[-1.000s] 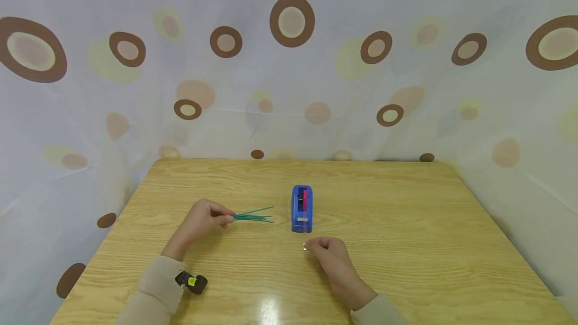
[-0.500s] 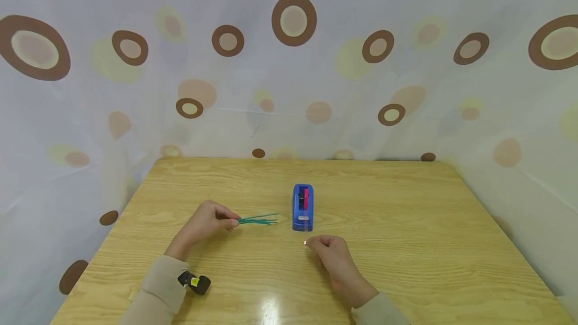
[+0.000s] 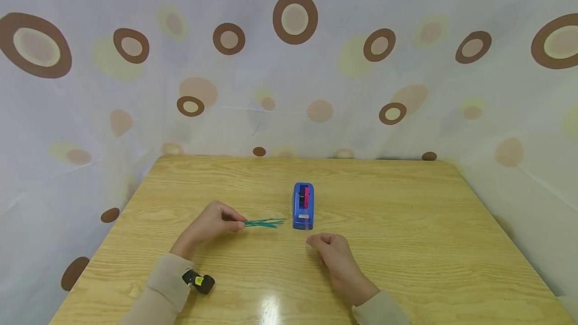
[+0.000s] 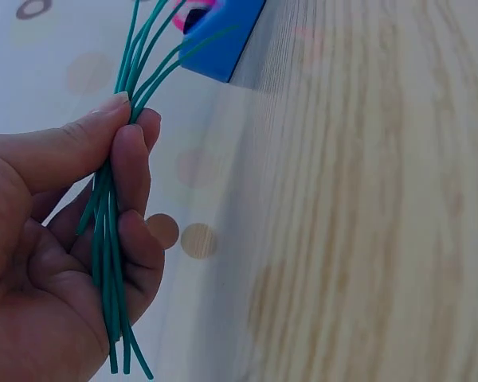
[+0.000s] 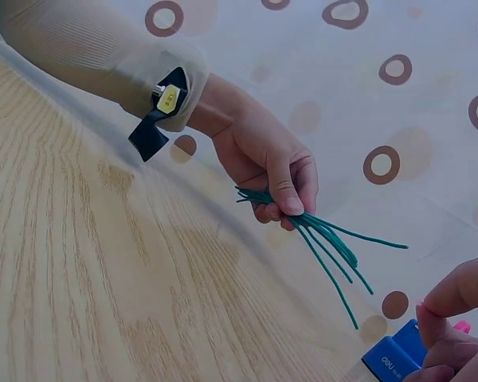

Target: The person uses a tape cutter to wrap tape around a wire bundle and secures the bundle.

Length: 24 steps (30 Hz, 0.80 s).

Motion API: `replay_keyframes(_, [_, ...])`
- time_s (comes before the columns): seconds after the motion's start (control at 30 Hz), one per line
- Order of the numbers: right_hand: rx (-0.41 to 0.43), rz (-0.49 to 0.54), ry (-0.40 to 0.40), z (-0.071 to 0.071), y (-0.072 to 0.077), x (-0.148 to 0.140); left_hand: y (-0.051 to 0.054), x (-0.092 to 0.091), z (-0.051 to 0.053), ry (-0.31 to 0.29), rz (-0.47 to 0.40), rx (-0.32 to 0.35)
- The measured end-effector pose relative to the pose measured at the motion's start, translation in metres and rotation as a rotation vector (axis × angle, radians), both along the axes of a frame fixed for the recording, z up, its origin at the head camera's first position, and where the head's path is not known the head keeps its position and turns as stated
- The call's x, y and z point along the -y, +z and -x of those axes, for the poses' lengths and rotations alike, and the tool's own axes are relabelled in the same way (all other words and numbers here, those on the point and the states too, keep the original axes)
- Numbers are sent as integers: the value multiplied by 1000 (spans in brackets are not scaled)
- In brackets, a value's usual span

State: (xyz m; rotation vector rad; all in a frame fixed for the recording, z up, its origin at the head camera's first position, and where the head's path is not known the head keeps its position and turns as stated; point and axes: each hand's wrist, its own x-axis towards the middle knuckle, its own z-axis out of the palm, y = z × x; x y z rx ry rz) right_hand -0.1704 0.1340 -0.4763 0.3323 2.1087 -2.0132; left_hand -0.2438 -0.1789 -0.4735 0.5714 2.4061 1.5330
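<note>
My left hand (image 3: 209, 226) pinches a bundle of thin green strands (image 3: 265, 222) between thumb and fingers, their free ends fanning toward the dispenser. In the left wrist view the strands (image 4: 111, 247) run down across the palm of the left hand (image 4: 72, 207). A blue tape dispenser (image 3: 303, 219) with a pink roll (image 3: 306, 197) stands on the table. Just in front of it my right hand (image 3: 339, 267) pinches the end of a clear tape strip (image 3: 306, 233) reaching back to the dispenser. The right wrist view shows the right hand (image 5: 462, 318) at its edge, over the dispenser (image 5: 394, 356).
The wooden table (image 3: 406, 204) reaches back to a light curtain (image 3: 253, 74) with brown and yellow dots. A black device (image 3: 199, 282) is strapped to the left wrist, over a beige sleeve (image 3: 168, 285).
My left hand has moved to the right with the green strands, closer to the dispenser and the right hand. The right hand has stayed almost in place.
</note>
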Motion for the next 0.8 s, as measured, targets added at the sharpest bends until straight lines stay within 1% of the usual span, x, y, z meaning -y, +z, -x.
replay_keyframes(0.13, [-18, 10, -8, 0, 2, -1, -1, -3, 0, -36, 0, -24])
replay_keyframes(0.27, [-20, 16, -21, 0, 3, -1, -3, -6, 1, -68, -15, -21])
replay_keyframes(0.47, [-19, 3, -14, 0, 5, -3, -4, -13, 1, -84, 9, -13])
replay_keyframes(0.8, [-21, 3, -15, -1, 6, -5, -7, -26, 0, -109, 12, 1])
